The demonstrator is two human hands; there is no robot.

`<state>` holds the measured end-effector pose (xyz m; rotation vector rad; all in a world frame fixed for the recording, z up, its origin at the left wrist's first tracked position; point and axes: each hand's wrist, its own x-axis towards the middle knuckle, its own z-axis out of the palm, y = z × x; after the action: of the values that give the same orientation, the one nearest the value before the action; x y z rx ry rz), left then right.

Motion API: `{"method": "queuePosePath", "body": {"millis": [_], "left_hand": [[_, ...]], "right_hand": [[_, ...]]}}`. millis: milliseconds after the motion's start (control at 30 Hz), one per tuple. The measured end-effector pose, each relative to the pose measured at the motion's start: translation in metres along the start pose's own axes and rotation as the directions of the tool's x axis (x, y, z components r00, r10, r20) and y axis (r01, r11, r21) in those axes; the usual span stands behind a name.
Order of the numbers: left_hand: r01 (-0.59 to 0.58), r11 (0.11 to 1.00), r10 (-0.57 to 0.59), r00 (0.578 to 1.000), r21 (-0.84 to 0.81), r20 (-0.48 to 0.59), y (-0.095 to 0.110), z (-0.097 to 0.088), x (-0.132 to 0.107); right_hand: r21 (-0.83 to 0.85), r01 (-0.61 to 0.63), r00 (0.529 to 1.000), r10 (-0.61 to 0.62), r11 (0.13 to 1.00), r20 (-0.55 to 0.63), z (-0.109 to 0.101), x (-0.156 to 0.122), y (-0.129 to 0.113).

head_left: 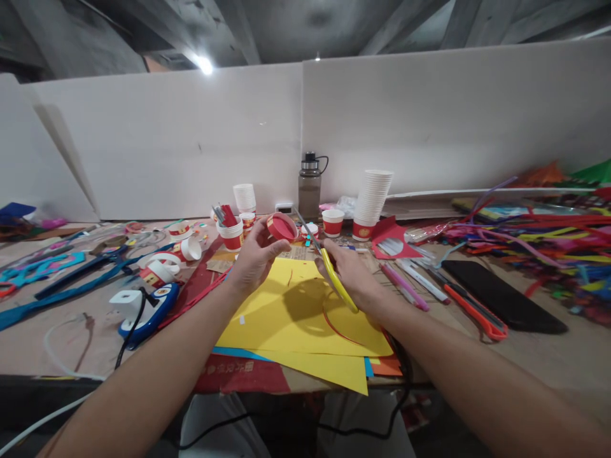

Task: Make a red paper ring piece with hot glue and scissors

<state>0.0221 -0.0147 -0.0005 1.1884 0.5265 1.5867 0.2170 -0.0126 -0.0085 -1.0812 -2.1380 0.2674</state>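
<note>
My left hand (254, 254) is closed round a red paper cup piece (281, 226), held tilted above the table. My right hand (351, 270) grips yellow-handled scissors (329, 270); the blades point up and left toward the cup piece, close to its right edge. Both hands hover over yellow paper sheets (296, 318) lying on the table's front edge. A thin curved red strip (334, 326) rests on the yellow paper below my right wrist.
Behind the hands stand a stack of white cups (372, 200), a water bottle (309, 187) and red-and-white cups (333, 222). Pens and an orange utility knife (472, 312) lie right, beside a black phone (501, 296) and pipe cleaners (539, 235). A blue glue gun (146, 308) lies left.
</note>
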Motion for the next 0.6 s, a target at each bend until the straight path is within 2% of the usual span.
{"method": "queuePosePath", "body": {"millis": [233,600], "left_hand": [[-0.012,1.000,0.012,1.000,0.026,0.012,-0.0001,-0.0003,0.0002],[0.017,1.000,-0.017,1.000,0.019,0.007,0.0019,0.0008,0.0005]], "right_hand": [[0.019,0.051,0.999,-0.051,0.999,0.018,0.0001,-0.0013,-0.0014],[0.011,0.048,0.998,-0.049,0.999,0.048,0.0001,0.0000,0.0017]]}}
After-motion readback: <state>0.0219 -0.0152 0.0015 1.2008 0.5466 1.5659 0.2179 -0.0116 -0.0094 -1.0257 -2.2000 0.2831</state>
